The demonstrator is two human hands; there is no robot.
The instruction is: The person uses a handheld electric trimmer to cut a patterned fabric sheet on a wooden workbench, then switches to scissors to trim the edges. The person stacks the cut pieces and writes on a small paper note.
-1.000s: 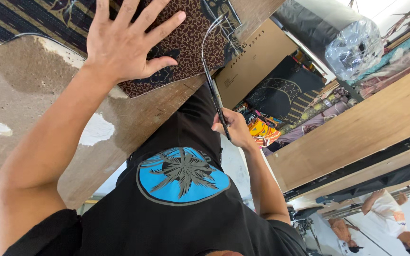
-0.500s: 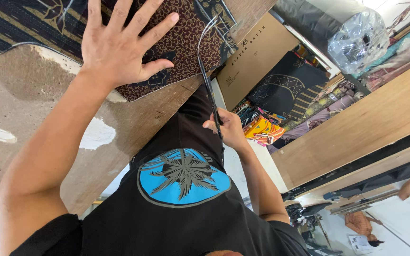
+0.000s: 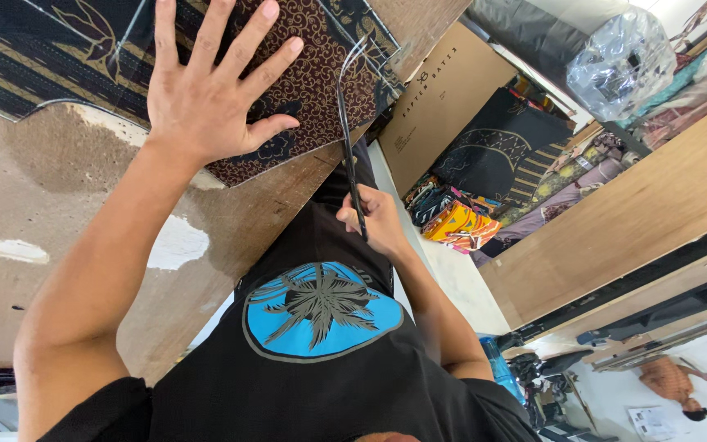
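Two hands: left [image 3: 206, 98] flat on patterned cloth [image 3: 321, 74], right grip [image 3: 374, 221] clasping scissors [image 3: 345, 131].

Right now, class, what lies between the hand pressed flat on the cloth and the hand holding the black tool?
Head view: between left hand and right hand lie the brown patterned cloth and a strip of bare wooden table.

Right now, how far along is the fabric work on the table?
Done: the patterned fabric lies spread on the wooden table, with pale lines drawn on it. In hand: the left hand presses it flat, and the right hand holds a thin dark tool at its edge. Left: no finished cut shows, so most seems ahead.
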